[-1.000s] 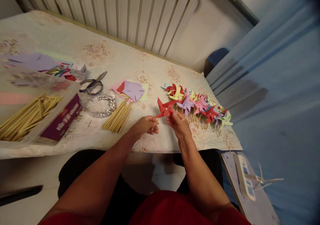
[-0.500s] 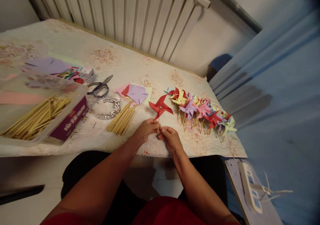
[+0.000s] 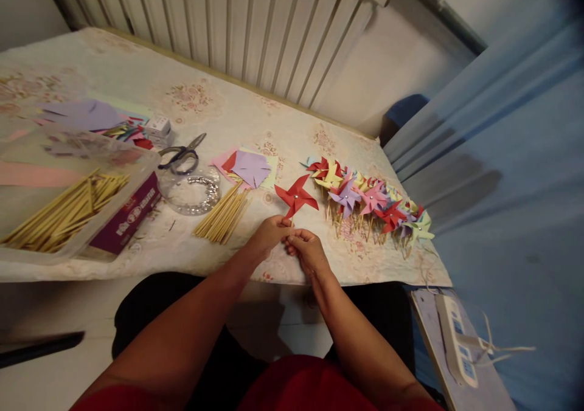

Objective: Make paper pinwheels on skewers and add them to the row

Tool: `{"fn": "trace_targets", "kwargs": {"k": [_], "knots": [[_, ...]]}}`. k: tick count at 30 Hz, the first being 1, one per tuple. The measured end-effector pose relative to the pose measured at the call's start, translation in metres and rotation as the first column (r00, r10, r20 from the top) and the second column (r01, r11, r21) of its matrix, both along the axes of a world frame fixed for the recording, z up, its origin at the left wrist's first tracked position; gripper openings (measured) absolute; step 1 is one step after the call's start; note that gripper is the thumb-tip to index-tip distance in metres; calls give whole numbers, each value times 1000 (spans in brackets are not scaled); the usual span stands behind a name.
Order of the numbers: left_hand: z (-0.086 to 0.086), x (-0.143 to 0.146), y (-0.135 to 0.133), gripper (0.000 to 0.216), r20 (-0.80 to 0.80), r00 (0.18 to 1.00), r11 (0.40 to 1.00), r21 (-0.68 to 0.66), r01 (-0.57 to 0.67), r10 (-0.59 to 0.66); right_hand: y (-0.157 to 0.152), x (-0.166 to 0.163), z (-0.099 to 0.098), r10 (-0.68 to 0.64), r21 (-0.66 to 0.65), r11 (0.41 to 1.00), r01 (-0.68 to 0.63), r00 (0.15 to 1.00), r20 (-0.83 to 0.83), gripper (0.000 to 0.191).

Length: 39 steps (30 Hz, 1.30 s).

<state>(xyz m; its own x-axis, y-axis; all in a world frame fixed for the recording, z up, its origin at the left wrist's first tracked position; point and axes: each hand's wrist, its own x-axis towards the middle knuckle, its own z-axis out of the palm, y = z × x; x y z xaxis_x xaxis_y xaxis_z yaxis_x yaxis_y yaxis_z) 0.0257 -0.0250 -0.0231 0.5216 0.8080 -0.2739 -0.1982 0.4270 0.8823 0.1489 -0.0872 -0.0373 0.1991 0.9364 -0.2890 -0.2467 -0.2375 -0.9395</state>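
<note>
A red paper pinwheel [image 3: 297, 198] on a thin wooden stick stands above my two hands, its blades spread around a small silvery pin. The fingers of my left hand [image 3: 272, 233] are closed on the stick just below the blades. My right hand [image 3: 307, 248] is pinched at the lower part of the same stick, touching the left fingertips. Most of the stick is hidden by the fingers. Right of my hands lie rows of finished pinwheels [image 3: 374, 197] in red, yellow, purple, pink and green. To the left is a bundle of sticks [image 3: 223, 215] beside cut paper squares [image 3: 250, 168].
Scissors [image 3: 183, 155] lie behind a clear round dish of pins [image 3: 194, 195]. A clear plastic bin [image 3: 148, 155] at the left holds sticks and a purple box. Further back are more paper pieces [image 3: 86, 116] and a small white box [image 3: 159, 125]. A power strip [image 3: 456, 338] sits at right.
The pinwheel has shifted slightly right and turned a little. My right hand has moved closer against the left, covering more of the stick.
</note>
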Motion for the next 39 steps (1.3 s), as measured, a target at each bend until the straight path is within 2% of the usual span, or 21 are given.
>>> {"fn": "trace_targets", "kwargs": {"k": [6, 11, 15, 30, 39], "knots": [[10, -13, 8, 32, -71, 993, 995, -28, -91, 89, 0, 2, -2, -45, -17, 999, 45, 999, -13, 26], [8, -15, 14, 17, -61, 990, 990, -48, -132, 129, 0, 3, -4, -40, -26, 999, 40, 999, -3, 26], [6, -11, 15, 16, -60, 986, 987, -22, -158, 156, 0, 3, -4, -27, -22, 999, 27, 1000, 6, 26], [2, -7, 12, 18, -66, 994, 996, 36, -79, 81, -1, 1, -3, 3, -25, 1000, -1, 998, 58, 22], [3, -4, 11, 17, -82, 992, 991, 98, -88, 96, -1, 0, -3, 15, -39, 999, -12, 998, 68, 22]]}}
